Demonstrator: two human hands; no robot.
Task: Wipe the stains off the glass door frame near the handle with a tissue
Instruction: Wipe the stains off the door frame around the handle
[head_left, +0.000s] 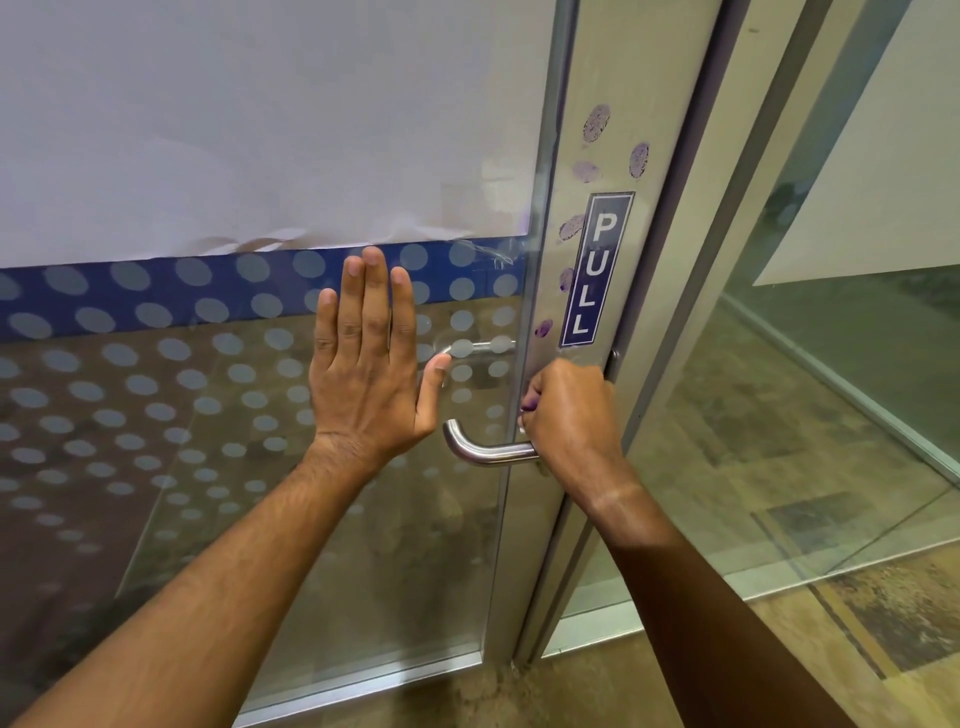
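Note:
The silver door frame (618, 130) carries several purple fingerprint stains (596, 122) above and to the left of a blue PULL sign (597, 270). My right hand (569, 415) is closed in a fist pressed against the frame just under the sign, above the steel lever handle (488, 451). Only a small white, purple-tinted bit of tissue (527, 408) shows at its fingers. My left hand (366, 358) lies flat and open on the glass door panel (234, 441), left of the handle, fingers pointing up.
The glass panel has a white sheet (260, 119) on its upper part, then a blue band and frosted dots. To the right stands a fixed glass wall (831, 389). Brown patterned floor (675, 691) runs below.

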